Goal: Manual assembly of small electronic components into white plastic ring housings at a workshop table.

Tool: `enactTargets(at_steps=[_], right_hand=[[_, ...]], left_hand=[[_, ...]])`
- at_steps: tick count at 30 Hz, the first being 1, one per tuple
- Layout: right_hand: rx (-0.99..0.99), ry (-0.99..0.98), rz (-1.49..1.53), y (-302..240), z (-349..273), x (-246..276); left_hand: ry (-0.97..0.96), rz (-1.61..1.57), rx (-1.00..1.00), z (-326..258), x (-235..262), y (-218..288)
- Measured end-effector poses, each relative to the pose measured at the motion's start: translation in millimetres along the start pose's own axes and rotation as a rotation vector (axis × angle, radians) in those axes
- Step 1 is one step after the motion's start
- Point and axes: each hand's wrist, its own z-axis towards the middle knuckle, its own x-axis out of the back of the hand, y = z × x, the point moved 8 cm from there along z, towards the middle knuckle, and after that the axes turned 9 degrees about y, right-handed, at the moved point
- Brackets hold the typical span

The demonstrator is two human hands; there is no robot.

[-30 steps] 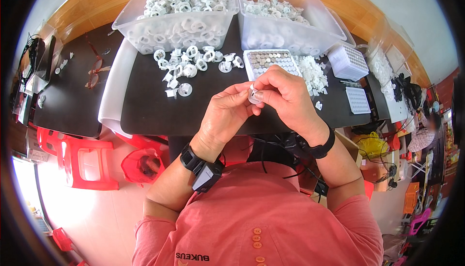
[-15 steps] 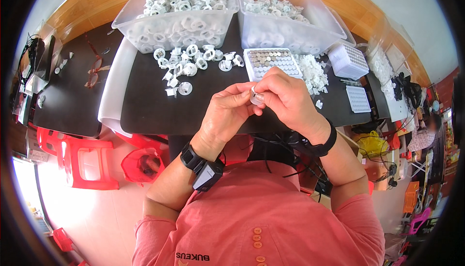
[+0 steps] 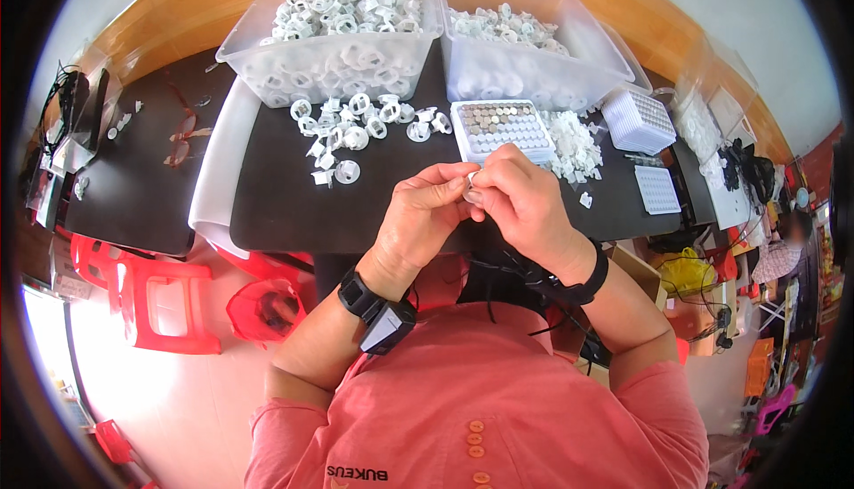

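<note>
My left hand (image 3: 418, 213) and my right hand (image 3: 523, 200) meet over the table's near edge, both closed in a pinch on one small round white plastic part (image 3: 471, 190). The fingers cover most of it, so its details are hidden. Just beyond lies a white tray (image 3: 532, 144) with round pockets, its far rows filled with small metal discs (image 3: 494, 117) like button cells. Left of the tray a loose pile of white ring-shaped plastic parts (image 3: 354, 137) is spread on the table. On the tray's right sits a heap of small white plastic pieces (image 3: 574, 146).
Two clear plastic bins (image 3: 334, 80) (image 3: 534, 84) of white parts stand at the back of the dark table (image 3: 294, 213). A stack of white trays (image 3: 639, 120) and a single flat tray (image 3: 657, 190) are at the right. Red stools (image 3: 169, 302) stand on the floor at the left.
Both hands stay together on the small part, with fingers slightly shifted around it. The view has tilted a little, so the table and bins appear slightly lower.
</note>
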Motion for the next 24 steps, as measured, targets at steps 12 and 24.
enactTargets(at_steps=[12, 24], right_hand=[[-0.136, -0.056, 0.155, 14, -2, 0], [-0.520, 0.048, 0.476, 28, -9, -2]], left_hand=[[-0.062, 0.034, -0.001, 0, -1, -1], [-0.031, 0.003, -0.003, -1, -3, -1]])
